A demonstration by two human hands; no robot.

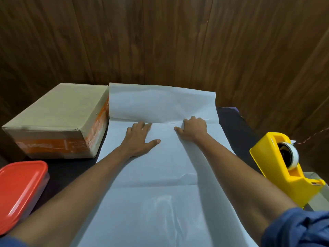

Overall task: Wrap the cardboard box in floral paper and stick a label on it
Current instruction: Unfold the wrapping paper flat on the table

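Observation:
A large sheet of wrapping paper (160, 175) lies white side up across the dark table, its far end standing up along a fold. My left hand (140, 138) lies flat on the sheet, fingers pressing at the fold line. My right hand (193, 130) rests on the paper just right of it, fingers bent, knuckles up, pressing at the same fold. The cardboard box (60, 120), brown with orange tape on its sides, stands to the left of the paper, touching its far left edge. No floral print shows on this side of the sheet.
A yellow tape dispenser (286, 168) with a white roll stands at the right edge of the table. A plastic container with a red lid (19, 189) sits at the near left. A wood-panel wall rises behind the table.

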